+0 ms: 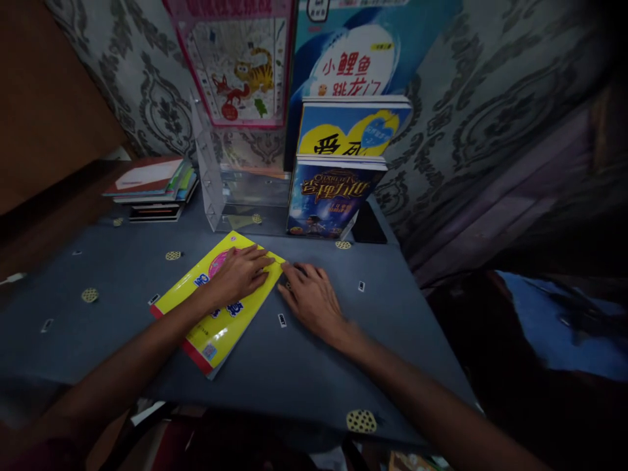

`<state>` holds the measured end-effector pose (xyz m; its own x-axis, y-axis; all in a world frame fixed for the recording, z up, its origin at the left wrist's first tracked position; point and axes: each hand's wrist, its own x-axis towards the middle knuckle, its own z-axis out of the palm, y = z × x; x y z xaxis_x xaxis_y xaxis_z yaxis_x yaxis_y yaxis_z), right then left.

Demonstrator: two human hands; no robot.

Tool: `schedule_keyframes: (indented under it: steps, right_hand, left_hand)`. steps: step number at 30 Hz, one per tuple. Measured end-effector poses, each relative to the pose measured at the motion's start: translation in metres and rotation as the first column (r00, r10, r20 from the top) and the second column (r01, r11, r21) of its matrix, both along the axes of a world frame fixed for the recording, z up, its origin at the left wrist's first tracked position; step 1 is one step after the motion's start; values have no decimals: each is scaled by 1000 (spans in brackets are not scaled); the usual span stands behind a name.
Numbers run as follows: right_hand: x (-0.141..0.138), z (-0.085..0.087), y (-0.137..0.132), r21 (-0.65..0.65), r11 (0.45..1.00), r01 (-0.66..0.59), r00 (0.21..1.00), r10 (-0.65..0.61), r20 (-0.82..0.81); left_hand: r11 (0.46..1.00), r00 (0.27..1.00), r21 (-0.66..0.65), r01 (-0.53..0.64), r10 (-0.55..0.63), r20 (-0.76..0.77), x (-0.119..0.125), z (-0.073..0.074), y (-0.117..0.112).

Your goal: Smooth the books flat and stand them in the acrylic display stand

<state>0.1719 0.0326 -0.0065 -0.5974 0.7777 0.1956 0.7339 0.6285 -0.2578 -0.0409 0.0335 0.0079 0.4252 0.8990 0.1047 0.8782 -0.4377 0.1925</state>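
Observation:
A yellow book (192,332) with a red bottom strip, blue lettering and a pink round picture lies aslant on the table. My left hand (240,273) rests flat on its cover, fingers spread toward the upper right corner. At that same corner is my right hand (314,302), palm down over the tablecloth. Its index fingertip touches the book's corner, and the thumb sits apart from it, beside the edge. The tips of the other right fingers are partly hidden behind the knuckles.
Behind the yellow book stands a clear plastic rack (209,176). It holds a pink picture book (240,65), a teal book (353,59), a blue-and-yellow book (353,127) and a dark blue book (333,199). Stacked books (150,186) lie at left; a dark flat object (369,224) is at right.

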Motion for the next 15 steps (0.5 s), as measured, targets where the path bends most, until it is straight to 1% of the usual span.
schedule_keyframes:
  steps: [4,8,15]
  right_hand:
    - [-5,-4,16,6,1000,-26,1000,26,18]
    - [-12,-4,38,7,999,-47,999,47,-23]
    - [-20,-9,61,-34,992,-120,990,117,-84]
  left_hand:
    - [998,997,3,-67,67,-48,0,1,1]
    - [989,986,51,-139,142,-83,2,1,5]
    - [971,967,38,-236,239,-89,3,0,9]
